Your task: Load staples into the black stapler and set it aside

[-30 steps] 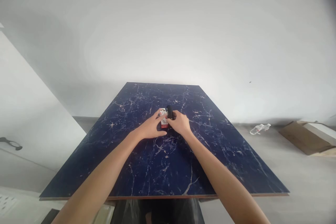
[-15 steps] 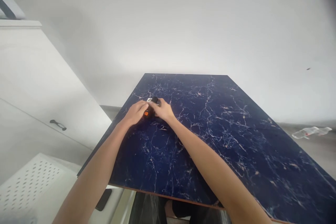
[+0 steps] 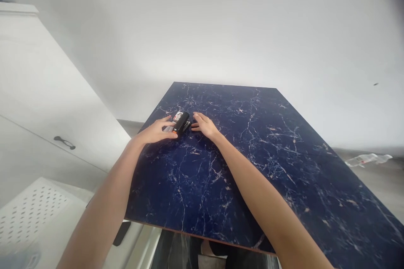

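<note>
A small black item (image 3: 181, 123) with an orange near end and a white printed card or label lies on the dark blue marble-patterned table top (image 3: 240, 164). Its exact kind is too small to make out. My left hand (image 3: 157, 130) is open along its left side, fingers apart, the thumb at the orange end. To the right of the item, my right hand (image 3: 205, 127) rests open with fingers spread, a small gap away from it.
A white cabinet (image 3: 47, 92) with a dark handle stands at the left. Below it are a white perforated surface (image 3: 34, 210) and a dark flat phone-like object (image 3: 121, 233). A clear crumpled plastic piece (image 3: 368, 159) lies beyond the table's right edge, and a pale wall rises behind.
Both hands were closed around the black item; now they have parted, the left drawing left and the right moving right. More of the item shows. The view has shifted slightly.
</note>
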Demonstrator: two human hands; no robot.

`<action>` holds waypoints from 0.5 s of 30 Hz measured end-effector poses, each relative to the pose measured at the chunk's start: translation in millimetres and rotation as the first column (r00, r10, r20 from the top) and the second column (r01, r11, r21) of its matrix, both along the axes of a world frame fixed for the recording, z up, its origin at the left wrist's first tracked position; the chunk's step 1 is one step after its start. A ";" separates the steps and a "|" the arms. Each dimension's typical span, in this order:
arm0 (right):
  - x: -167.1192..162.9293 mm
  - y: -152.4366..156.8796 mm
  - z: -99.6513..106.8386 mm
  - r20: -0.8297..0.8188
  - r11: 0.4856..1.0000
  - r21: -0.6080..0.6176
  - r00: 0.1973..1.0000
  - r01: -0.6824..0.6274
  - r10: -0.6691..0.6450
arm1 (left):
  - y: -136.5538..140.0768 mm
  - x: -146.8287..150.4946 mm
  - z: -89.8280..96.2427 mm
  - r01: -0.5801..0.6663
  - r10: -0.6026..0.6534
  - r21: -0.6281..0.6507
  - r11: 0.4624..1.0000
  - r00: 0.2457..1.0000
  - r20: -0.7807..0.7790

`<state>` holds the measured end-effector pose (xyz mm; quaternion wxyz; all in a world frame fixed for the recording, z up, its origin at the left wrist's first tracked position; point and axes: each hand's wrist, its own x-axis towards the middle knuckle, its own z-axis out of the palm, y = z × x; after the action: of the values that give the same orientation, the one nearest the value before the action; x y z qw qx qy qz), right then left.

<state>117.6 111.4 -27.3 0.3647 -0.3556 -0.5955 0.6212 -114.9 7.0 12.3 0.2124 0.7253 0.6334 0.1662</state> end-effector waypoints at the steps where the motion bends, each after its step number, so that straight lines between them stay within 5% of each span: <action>1: 0.7 1.0 0.2 -0.001 1.000 -0.013 1.000 -0.014 0.014 | -0.1 0.3 0.1 -0.005 0.005 -0.008 1.000 1.000 0.007; 6: 2.0 3.5 -0.3 -0.045 0.997 -0.069 0.999 -0.018 0.015 | -5.3 3.2 4.1 -0.034 0.034 -0.005 0.999 0.999 0.015; 9: 1.3 1.4 0.9 -0.050 0.998 -0.068 0.999 -0.005 0.002 | -8.6 16.4 4.7 -0.018 0.027 0.146 0.989 0.998 -0.065; 15: 2.5 1.4 5.6 -0.104 0.986 -0.156 0.992 0.059 -0.075 | -5.1 61.1 -7.2 -0.010 0.115 0.470 0.882 0.974 -0.195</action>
<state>120.1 112.8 -21.7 0.3892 -0.3677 -0.5129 0.6710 -53.9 1.9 5.1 -0.0438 0.7479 0.6172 0.2403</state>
